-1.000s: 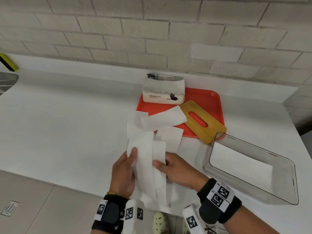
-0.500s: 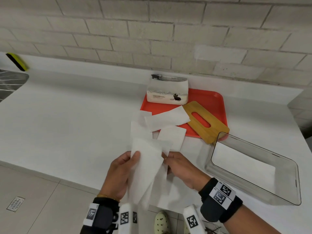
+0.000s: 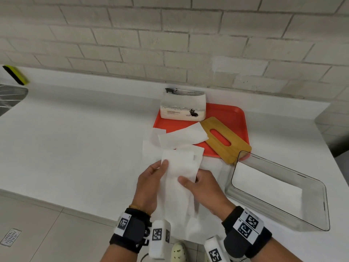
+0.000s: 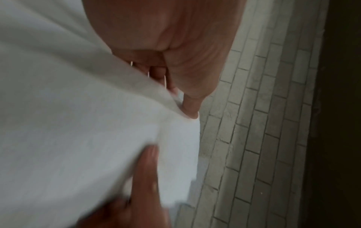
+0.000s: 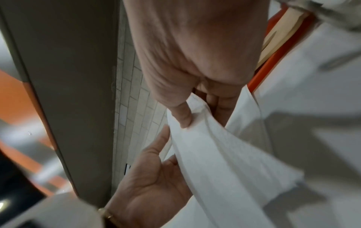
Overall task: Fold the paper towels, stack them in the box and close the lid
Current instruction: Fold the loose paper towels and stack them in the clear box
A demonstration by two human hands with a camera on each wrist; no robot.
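A long white paper towel (image 3: 177,178) hangs lifted above the counter's front edge, held by both hands. My left hand (image 3: 151,186) pinches its left edge near the top, thumb on the front. My right hand (image 3: 200,186) pinches the right side, thumb (image 5: 182,114) on top of the paper towel (image 5: 224,154) and fingers behind. In the left wrist view the paper towel (image 4: 78,123) covers most of the left hand (image 4: 175,69). Other loose towels (image 3: 181,138) lie on the counter and the tray's edge. The clear box (image 3: 279,188) stands open at the right. The wooden slotted lid (image 3: 224,139) lies on the red tray (image 3: 236,118).
A pack of paper towels (image 3: 183,106) with a cat print stands at the tray's back left. A brick wall runs behind the white counter (image 3: 75,138). A sink edge (image 3: 11,97) and a yellow-black object (image 3: 15,74) are at far left. Tiled floor lies below.
Both hands have raised the towel off the counter and drawn it flatter between them; my right thumb has shifted onto its front face. The head view has tilted slightly.
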